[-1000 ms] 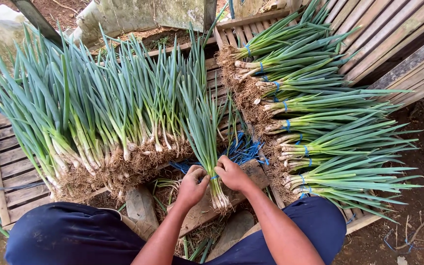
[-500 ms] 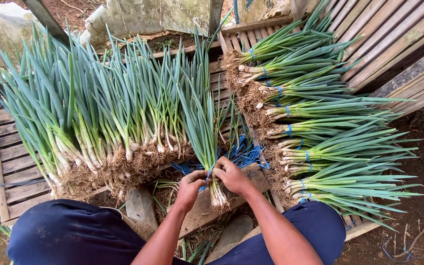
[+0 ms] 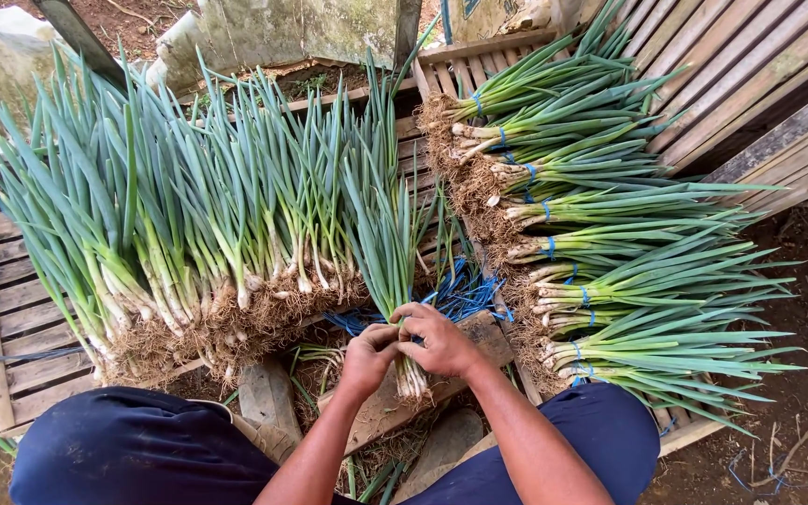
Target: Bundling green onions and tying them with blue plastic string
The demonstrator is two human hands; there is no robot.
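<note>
Head view: a seated person gathers a small bunch of green onions (image 3: 395,281) over a wooden board (image 3: 479,341), both hands closed around the stalks just above the roots. Going left to right, a wide loose heap of green onions (image 3: 170,234) lies on a slatted pallet (image 3: 11,309) at ten o'clock from the hands, roots toward the person; the left hand (image 3: 369,355) pinches the bunch narrowly from its side; the right hand (image 3: 441,341) wraps over the front, fingers curled tight (whether a tie is between the fingers cannot be told). A tangle of blue ties (image 3: 460,295) sits just beside the right hand at one o'clock, and the tied bundles (image 3: 591,252), each banded in blue, are stacked from two to four o'clock on wooden slats.

Done well, in all likelihood, the hold stays low near the white bases, root ends kept level, with firm pressure but not enough to crush the hollow leaves.

The held bunch stands nearly upright at twelve o'clock from the hands: long blue-green leaves fanning upward, pale stems, and soil-flecked tan roots hanging below the fists.
</note>
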